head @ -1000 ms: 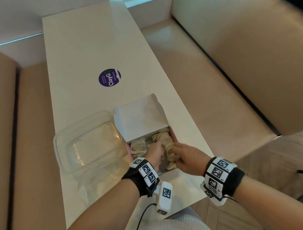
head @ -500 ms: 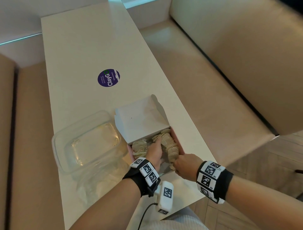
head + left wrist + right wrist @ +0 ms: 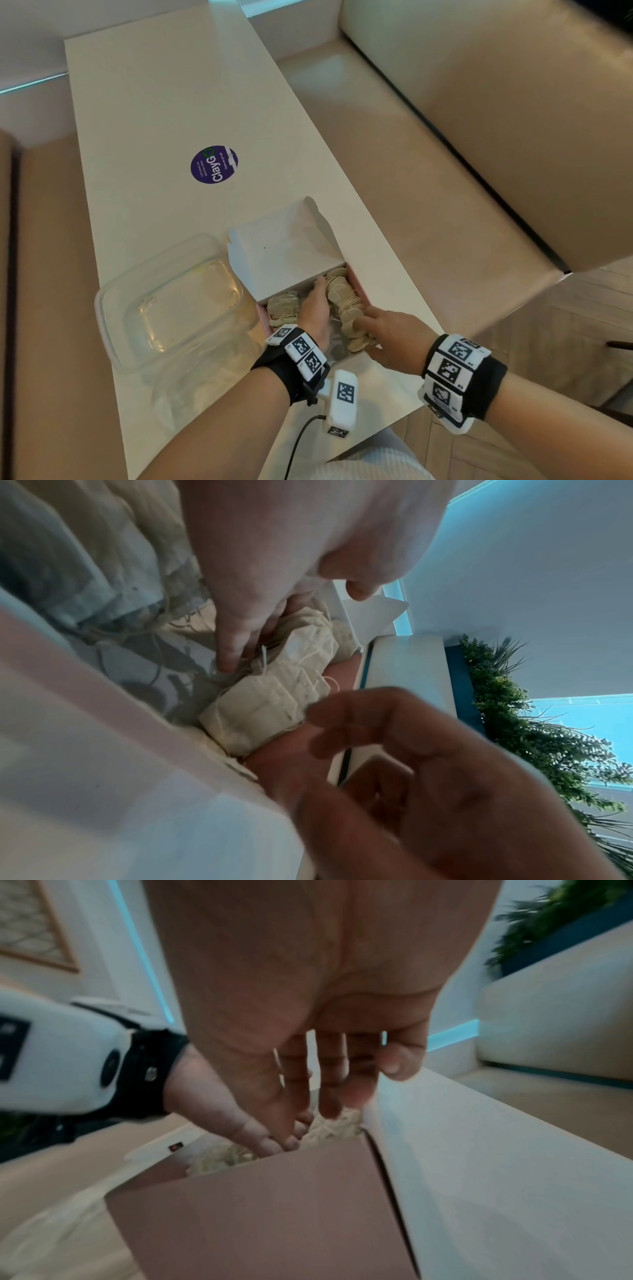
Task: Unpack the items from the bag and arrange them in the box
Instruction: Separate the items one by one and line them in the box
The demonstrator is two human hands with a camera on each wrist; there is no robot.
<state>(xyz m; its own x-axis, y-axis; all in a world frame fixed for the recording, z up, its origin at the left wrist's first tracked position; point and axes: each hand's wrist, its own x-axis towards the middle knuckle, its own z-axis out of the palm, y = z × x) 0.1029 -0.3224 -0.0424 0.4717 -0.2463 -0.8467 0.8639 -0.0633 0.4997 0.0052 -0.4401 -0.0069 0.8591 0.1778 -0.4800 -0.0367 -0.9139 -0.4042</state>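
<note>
While tea bags [image 3: 346,308] row runs lengthwise, box [image 3: 270,253] open

A long white table [image 3: 164,113] carries a round purple sticker [image 3: 214,165] near its middle, a clear plastic tub [image 3: 171,301] at the near left, and an open box [image 3: 291,253] just beside the tub.

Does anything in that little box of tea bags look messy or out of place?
Slightly. In the box, the right row of tea bags snakes unevenly, and its nearest bags slump toward the front edge by the right hand. The left hand lies between that row and the neater left stack. Nothing looks spilled or torn.
</note>
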